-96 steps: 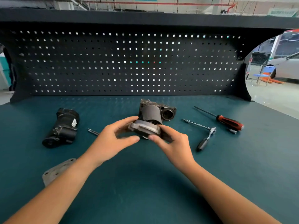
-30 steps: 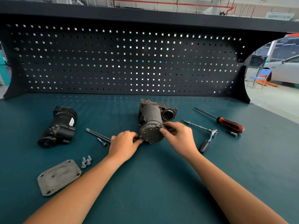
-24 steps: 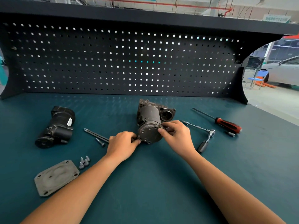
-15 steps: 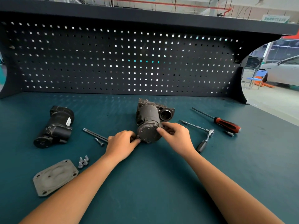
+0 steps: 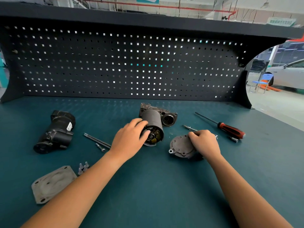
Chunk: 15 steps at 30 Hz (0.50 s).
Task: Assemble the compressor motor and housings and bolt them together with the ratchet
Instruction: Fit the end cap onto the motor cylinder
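Curling left hand [image 5: 130, 139] over near rim of motor [image 5: 152, 118], laying thumb across its open brush end. Resting motor on its side mid bench mat [image 5: 156, 186], far end touching grey housing [image 5: 169, 119] with round bore. Gripping end cap [image 5: 180, 147] with right hand [image 5: 204, 142], bending fingers over its far edge. Propping cap tilted on mat just right of motor, apart from it, flat face toward camera. Hiding most of ratchet [image 5: 189, 128] behind right hand, showing mainly thin bar past knuckles. Logging red-handled screwdriver [image 5: 230, 130] far right, small socket [image 5: 234, 139] just beside its handle. Logging black housing [image 5: 56, 132] lying on its side well left. Logging two long bolts [image 5: 97, 139] plus one short bolt [image 5: 100, 147] between black housing and left hand. Logging cluster of small bolts [image 5: 83, 167] near left forearm, just beside corner of flat cover plate [image 5: 52, 183]. Logging black pegboard [image 5: 115, 66] standing along back of bench.
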Tool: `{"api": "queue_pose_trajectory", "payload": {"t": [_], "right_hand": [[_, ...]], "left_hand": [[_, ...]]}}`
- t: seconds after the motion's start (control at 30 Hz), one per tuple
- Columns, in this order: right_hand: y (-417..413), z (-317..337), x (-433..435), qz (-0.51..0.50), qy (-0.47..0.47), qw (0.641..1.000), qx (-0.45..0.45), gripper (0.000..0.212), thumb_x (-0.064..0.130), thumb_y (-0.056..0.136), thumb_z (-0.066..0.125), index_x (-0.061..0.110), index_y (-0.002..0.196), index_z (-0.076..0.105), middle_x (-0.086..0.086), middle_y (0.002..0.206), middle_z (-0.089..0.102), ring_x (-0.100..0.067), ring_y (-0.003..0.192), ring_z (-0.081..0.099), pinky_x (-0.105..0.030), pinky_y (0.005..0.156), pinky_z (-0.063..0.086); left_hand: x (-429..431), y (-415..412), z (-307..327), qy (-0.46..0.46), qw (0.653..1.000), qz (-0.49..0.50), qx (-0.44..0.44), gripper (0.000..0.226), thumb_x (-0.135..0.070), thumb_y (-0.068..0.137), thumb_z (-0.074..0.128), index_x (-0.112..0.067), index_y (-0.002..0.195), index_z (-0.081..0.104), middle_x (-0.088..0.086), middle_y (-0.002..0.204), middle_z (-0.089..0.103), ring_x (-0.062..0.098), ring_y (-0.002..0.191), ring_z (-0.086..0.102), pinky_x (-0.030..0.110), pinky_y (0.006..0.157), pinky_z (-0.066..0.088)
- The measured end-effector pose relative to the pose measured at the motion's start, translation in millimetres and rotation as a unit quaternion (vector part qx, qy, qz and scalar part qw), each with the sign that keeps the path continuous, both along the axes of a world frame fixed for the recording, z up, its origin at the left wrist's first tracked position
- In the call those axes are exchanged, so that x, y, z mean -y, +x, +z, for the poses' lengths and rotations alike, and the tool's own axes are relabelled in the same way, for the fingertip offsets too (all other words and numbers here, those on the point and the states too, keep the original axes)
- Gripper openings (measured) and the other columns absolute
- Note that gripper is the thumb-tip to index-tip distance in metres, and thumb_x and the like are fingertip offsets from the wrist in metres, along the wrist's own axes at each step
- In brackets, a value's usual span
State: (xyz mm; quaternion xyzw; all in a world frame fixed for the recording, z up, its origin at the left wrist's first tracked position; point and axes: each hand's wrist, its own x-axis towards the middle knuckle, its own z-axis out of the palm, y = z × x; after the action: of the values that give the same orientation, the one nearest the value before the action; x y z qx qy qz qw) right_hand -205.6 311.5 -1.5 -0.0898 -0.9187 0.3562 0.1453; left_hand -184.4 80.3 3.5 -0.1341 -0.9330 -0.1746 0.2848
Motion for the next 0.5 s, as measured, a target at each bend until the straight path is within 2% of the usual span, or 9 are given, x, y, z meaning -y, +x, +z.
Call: {"api": "queue_pose_trajectory", "payload": {"t": [0.07, 0.13, 0.17, 0.27, 0.33, 0.43, 0.5], "right_hand": [[-1, -1, -4, -0.028, 0.108, 0.993, 0.034, 0.029, 0.024, 0.087, 0.047, 0.004, 0.076, 0.065, -0.011, 0.076, 0.061, -0.032, 0.082, 0.054, -0.03, 0.069, 0.037], [-5, -3, -5, -0.042, 0.182, 0.982, 0.014, 0.027, 0.021, 0.087, 0.048, 0.004, 0.091, 0.068, -0.016, 0.099, 0.062, -0.033, 0.1, 0.053, -0.033, 0.079, 0.036], [-7, -2, -4, -0.035, 0.179, 0.983, -0.003, 0.028, 0.019, 0.087, 0.048, 0.003, 0.099, 0.068, -0.018, 0.108, 0.061, -0.034, 0.107, 0.051, -0.033, 0.082, 0.037], [-21, 5, 7, 0.016, 0.014, 0.999, -0.04, 0.034, 0.012, 0.087, 0.05, 0.002, 0.117, 0.063, -0.015, 0.121, 0.061, -0.031, 0.116, 0.051, -0.028, 0.085, 0.039], [-38, 11, 16, 0.046, -0.051, 0.997, -0.021, 0.039, 0.012, 0.088, 0.053, 0.003, 0.126, 0.057, -0.011, 0.126, 0.061, -0.027, 0.117, 0.053, -0.023, 0.083, 0.036], [-65, 14, 28, 0.077, -0.047, 0.995, 0.033, 0.054, 0.014, 0.088, 0.057, 0.004, 0.139, 0.042, -0.012, 0.131, 0.056, -0.025, 0.111, 0.056, -0.024, 0.08, 0.038], [-82, 14, 34, 0.098, -0.033, 0.993, 0.052, 0.064, 0.019, 0.088, 0.06, 0.005, 0.144, 0.032, -0.012, 0.14, 0.046, -0.026, 0.115, 0.054, -0.028, 0.086, 0.041]], "left_hand": [[0, -2, -1, -0.007, 1.0, 0.003, 0.005, 0.036, -0.029, 0.099, 0.039, -0.021, 0.133, 0.048, -0.005, 0.141, 0.043, 0.017, 0.119, 0.05, 0.031, 0.089, 0.042], [0, -3, 1, 0.013, 1.0, -0.008, 0.002, 0.033, -0.026, 0.098, 0.042, -0.018, 0.129, 0.052, -0.004, 0.135, 0.049, 0.018, 0.115, 0.053, 0.031, 0.087, 0.042], [0, -3, 2, 0.024, 1.0, -0.013, -0.001, 0.032, -0.025, 0.098, 0.044, -0.016, 0.126, 0.054, -0.003, 0.132, 0.052, 0.019, 0.112, 0.054, 0.03, 0.086, 0.042], [3, -4, 2, 0.053, 0.998, -0.007, -0.015, 0.027, -0.021, 0.095, 0.05, -0.014, 0.119, 0.06, -0.003, 0.123, 0.06, 0.016, 0.109, 0.056, 0.022, 0.08, 0.036], [10, -4, 0, 0.071, 0.997, 0.007, -0.019, 0.025, -0.018, 0.094, 0.052, -0.014, 0.117, 0.063, -0.003, 0.12, 0.063, 0.016, 0.109, 0.058, 0.02, 0.08, 0.036], [20, -1, -3, 0.093, 0.995, 0.002, -0.028, 0.023, -0.016, 0.092, 0.056, -0.014, 0.113, 0.065, -0.004, 0.115, 0.066, 0.016, 0.104, 0.061, 0.02, 0.079, 0.038], [23, -1, -4, 0.102, 0.994, -0.008, -0.029, 0.021, -0.015, 0.091, 0.058, -0.013, 0.11, 0.066, -0.006, 0.11, 0.067, 0.014, 0.1, 0.062, 0.019, 0.078, 0.039]]}}
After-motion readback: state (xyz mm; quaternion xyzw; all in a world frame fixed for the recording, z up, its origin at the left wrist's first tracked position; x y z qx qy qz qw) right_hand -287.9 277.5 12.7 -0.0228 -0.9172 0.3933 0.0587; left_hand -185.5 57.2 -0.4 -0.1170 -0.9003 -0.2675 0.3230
